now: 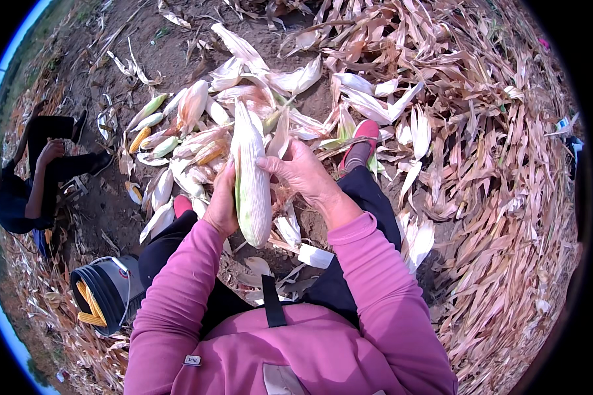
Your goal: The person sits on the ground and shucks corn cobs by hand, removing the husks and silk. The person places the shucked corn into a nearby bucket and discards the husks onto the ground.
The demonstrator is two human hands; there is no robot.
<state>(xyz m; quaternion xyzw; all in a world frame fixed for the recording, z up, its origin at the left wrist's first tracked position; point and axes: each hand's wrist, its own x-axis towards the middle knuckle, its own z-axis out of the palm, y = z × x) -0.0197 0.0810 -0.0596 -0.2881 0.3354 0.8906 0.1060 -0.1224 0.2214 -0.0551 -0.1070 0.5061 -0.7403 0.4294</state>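
An ear of corn in its pale husk [253, 192] is held upright before me, between both hands. My left hand [221, 197] grips its left side, the thumb along the husk. With thumb and fingers my right hand [306, 173] pinches at the right side, where a strip of husk [279, 133] stands away from the ear. Brown corn silk [282, 195] hangs just below the right fingers. Beyond the hands lies a heap of corn ears [197, 143], mostly in husks, with a few yellow kernels showing, such as on one bare ear [139, 139].
A bucket [104, 296] with several yellow cobs sits by my left leg. Dry corn stalks and leaves [479, 197] cover the ground at right. Loose husks [370, 98] lie near my red shoe [363, 136]. Another person [34, 173] sits at the far left.
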